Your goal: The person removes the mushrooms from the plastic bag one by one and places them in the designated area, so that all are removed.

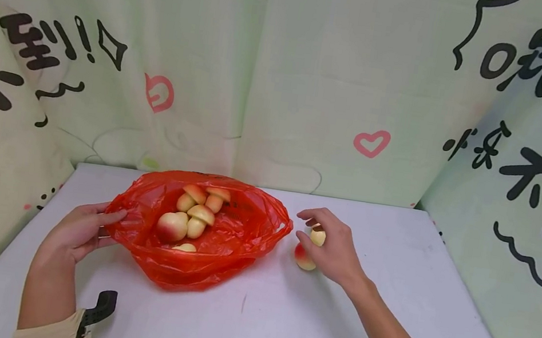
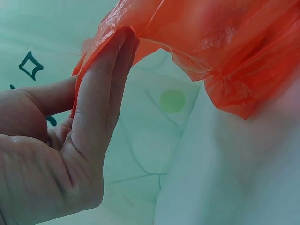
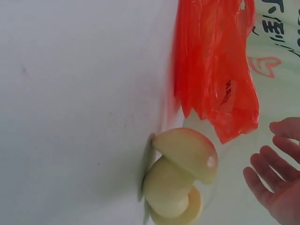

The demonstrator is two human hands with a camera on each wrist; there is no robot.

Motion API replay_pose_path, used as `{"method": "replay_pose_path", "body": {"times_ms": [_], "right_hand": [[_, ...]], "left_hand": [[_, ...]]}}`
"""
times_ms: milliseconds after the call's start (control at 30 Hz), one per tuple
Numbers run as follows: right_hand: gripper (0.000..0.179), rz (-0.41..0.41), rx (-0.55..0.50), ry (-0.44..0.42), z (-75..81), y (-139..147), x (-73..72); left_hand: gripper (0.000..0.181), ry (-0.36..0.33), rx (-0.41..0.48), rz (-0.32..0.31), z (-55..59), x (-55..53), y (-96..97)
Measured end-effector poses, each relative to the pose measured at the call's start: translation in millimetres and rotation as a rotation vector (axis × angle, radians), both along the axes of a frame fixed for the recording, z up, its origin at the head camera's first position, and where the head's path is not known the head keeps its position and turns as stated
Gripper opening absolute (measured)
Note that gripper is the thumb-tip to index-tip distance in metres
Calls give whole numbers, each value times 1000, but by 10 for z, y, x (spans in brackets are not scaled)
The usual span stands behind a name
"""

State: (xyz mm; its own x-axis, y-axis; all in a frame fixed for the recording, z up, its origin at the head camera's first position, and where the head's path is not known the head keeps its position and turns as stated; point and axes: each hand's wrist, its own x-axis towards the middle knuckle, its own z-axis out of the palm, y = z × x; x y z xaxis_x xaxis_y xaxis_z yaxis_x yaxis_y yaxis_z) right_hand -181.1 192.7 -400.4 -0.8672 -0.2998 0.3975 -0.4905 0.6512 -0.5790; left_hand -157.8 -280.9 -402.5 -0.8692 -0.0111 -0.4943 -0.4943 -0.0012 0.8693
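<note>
Mushroom (image 3: pixel 176 173) lies right of the red bag (image 1: pixel 183 275), nearer your loosely spread right hand (image 1: pixel 334 247); your left hand (image 1: pixel 80 228) pinches the bag's edge.

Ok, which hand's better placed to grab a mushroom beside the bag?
Right, likely: the right hand is empty, close to a mushroom; the left hand pinches the bag's opposite side.
</note>
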Motion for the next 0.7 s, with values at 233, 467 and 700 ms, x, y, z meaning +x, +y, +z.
{"method": "replay_pose_path", "body": {"times_ms": [233,467,700], "right_hand": [[32,24,-96,14,72,-191,-63],[34,91,-147,-17,139,-389,-131],[36,135,-149,-117,156,-624,-155]], "left_hand": [[79,-2,12,-7,-2,-4,1],[80,-4,9,-13,-5,-5,5],[80,-3,3,-9,-1,3,18]]}}
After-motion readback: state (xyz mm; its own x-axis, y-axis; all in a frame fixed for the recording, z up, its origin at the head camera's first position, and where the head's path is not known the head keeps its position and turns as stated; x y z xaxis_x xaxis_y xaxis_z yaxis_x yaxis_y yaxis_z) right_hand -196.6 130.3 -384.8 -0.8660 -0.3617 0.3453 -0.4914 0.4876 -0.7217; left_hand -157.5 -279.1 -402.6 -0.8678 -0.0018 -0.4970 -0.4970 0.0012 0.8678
